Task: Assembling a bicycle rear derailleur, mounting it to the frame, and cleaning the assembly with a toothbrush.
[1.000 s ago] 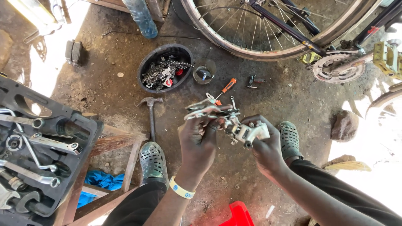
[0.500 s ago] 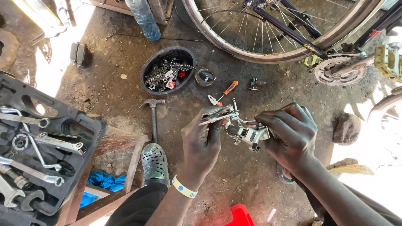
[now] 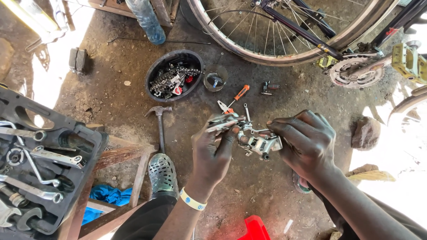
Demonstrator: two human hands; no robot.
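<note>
Left hand was clamped on the cage end of a silver rear derailleur, held above the dirt floor between the knees; right hand was closed over its body end, fingers pinching near the pivot. Judged best: left grip kept firm and steady while the right worked, part kept over the lap so nothing dropped into dust. Beyond lay an orange-handled screwdriver, a hammer, a black bowl of chain; spanner case at left. Against half a second earlier, the right hand's fingers sat further over the part; grips otherwise unchanged.
</note>
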